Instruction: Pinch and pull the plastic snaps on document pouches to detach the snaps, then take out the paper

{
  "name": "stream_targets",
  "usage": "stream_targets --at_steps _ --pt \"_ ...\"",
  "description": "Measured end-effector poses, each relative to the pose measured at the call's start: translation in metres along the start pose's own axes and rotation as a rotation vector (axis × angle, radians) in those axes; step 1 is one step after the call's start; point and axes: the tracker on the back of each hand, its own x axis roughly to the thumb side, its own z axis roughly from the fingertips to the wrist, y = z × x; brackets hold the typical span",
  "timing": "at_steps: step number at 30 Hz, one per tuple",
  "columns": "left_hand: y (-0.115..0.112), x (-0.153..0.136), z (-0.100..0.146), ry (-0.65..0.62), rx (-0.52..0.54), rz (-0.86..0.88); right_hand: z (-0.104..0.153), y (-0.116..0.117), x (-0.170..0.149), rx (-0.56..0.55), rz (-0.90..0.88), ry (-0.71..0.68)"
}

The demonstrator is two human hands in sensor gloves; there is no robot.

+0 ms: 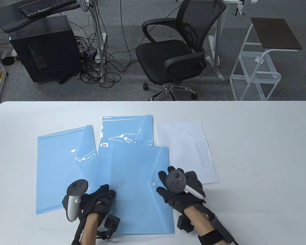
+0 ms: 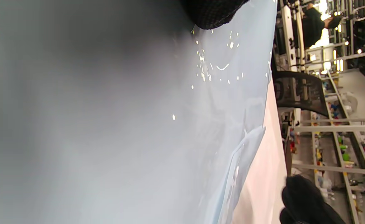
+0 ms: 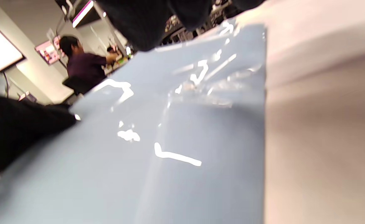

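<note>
Blue translucent plastic fills the near edge of the desk (image 1: 257, 132): the front pouch (image 1: 140, 188) lies flat with its long axis running away from the person, and both hands rest on it. Its white snap (image 1: 154, 183) sits at the tip of the pointed flap, toward the pouch's right side, and lies just to the left of the right hand (image 1: 179, 190), whose fingertips reach toward it without yet closing on it; the grip there looks loosely spread, pinching nothing that I can see. The left hand (image 1: 99, 200) lies flat on the pouch's left part, fingers fairly straight, pressing it down, well apart from the snap. So the right hand is plainly the nearer one for the pinch, the left serving as anchor. Behind, a second pouch (image 1: 126, 132) lies partly under the front one, a third pouch (image 1: 63, 166) lies to the left, and a white paper sheet (image 1: 186, 150) lies to the right.
</note>
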Motion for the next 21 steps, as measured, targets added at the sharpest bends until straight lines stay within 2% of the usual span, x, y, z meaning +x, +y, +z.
stream_targets --at_steps 6,11,21 --pt "0.001 0.002 0.002 -0.024 0.012 0.001 0.028 -0.033 -0.02 -0.166 0.014 0.046" --pt "0.003 0.002 0.004 -0.038 0.02 0.013 0.048 -0.046 -0.043 -0.281 0.025 0.09" --pt "0.014 0.0 0.006 -0.04 0.045 0.043 0.055 -0.038 -0.076 -0.296 -0.041 0.129"
